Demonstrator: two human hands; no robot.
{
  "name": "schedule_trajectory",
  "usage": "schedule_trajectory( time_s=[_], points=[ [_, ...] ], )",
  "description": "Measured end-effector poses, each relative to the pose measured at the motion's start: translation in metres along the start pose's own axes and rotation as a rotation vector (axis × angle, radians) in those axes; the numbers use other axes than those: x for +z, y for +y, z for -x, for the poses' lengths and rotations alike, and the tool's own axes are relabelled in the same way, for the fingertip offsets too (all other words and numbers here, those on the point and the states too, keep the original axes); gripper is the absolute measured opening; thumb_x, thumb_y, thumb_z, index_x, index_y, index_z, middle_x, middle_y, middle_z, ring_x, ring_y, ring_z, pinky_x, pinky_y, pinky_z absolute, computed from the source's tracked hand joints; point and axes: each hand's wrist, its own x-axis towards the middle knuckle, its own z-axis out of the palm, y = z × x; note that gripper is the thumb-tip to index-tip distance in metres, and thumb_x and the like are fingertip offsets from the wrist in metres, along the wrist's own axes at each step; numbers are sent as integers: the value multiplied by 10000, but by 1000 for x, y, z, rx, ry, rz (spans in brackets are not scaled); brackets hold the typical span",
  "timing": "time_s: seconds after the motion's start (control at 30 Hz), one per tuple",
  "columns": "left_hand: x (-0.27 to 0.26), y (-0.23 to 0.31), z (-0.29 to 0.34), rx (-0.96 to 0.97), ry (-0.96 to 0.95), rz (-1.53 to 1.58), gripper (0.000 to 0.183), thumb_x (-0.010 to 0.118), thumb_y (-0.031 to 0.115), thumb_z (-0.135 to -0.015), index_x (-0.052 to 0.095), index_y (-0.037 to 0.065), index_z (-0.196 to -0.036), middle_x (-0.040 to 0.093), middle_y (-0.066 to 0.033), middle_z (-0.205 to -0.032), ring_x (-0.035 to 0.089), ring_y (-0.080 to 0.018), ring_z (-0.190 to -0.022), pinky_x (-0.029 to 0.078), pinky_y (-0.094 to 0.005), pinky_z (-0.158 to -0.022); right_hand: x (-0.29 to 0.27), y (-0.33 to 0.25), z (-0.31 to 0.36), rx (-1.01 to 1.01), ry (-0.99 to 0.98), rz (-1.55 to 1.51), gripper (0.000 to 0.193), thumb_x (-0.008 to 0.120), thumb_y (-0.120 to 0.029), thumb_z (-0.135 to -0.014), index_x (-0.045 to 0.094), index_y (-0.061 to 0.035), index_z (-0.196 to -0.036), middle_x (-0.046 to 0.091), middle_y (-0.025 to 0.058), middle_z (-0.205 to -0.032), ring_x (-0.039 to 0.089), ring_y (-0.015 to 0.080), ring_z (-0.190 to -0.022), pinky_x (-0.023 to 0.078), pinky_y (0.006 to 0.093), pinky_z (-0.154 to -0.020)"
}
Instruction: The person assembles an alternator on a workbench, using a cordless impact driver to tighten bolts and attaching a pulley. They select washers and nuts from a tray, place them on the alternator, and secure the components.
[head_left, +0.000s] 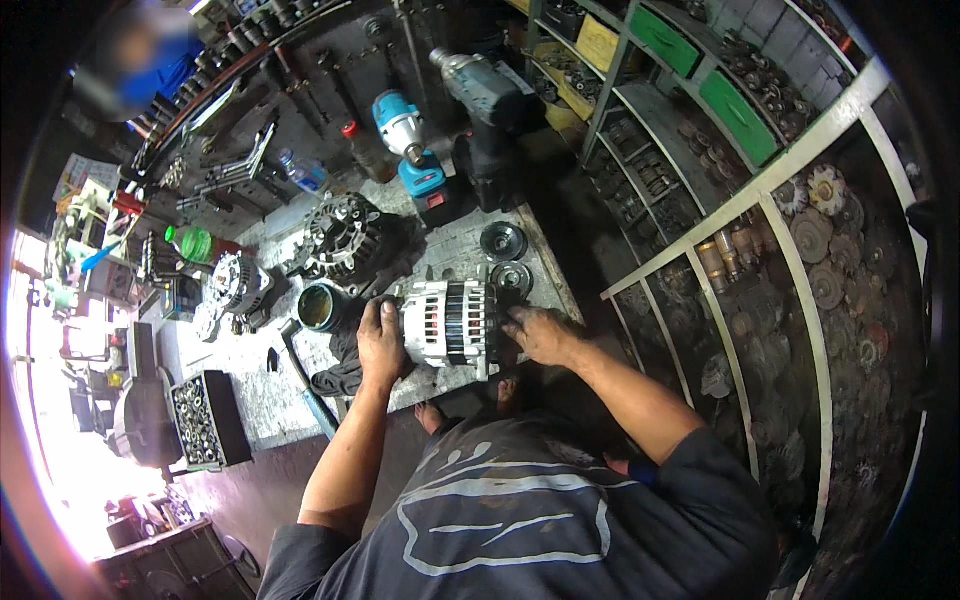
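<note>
A silver alternator [445,322] with slotted housing and a dark band round its middle lies on its side at the near edge of the workbench. My left hand [380,342] is closed against its left end, thumb and fingers pressed to the housing. At the opposite end my right hand [543,336] grips the darker side, its fingertips partly hidden there. Two black pulleys [503,241] rest on the bench just beyond the alternator. A round tin [318,307] with brownish contents and a dark cloth [342,370] are near my left hand.
A hammer [312,395] lies left of the cloth. Farther back are a larger opened alternator [343,235], a smaller one [240,284], a teal impact wrench [405,135] and a dark one [485,95]. A box of nuts [208,420] stands left; a metal rack [760,190] is at right.
</note>
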Motion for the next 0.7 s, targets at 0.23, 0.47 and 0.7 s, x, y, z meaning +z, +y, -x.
schedule_trajectory(
  time_s=[0.23,0.47,0.7],
  points=[
    [-16,-8,0,-21,-80,79,480,475,377,-1185,633,2,-1439,704,-197,-1353,640,-296,-1279,466,-417,-1124,-36,31,9,174,58,-519,505,553,-422,-1141,732,35,-1260,781,227,-1182,742,321,-1087,561,428,-982],
    [-29,-28,-3,11,-98,107,547,429,414,-1197,623,-35,-1442,692,-212,-1398,628,-318,-1327,443,-421,-1166,-9,51,34,169,86,-181,357,686,-301,-1058,740,-1,-1244,769,229,-1213,724,385,-1172,559,475,-1012],
    [-61,-50,53,329,13,-520,329,668,92,-1011,725,33,-1330,740,-220,-1286,719,-377,-1123,565,-450,-999,1,56,39,153,331,-365,294,745,-202,-999,736,12,-1200,769,248,-1120,743,408,-1069,571,452,-956]
  ],
)
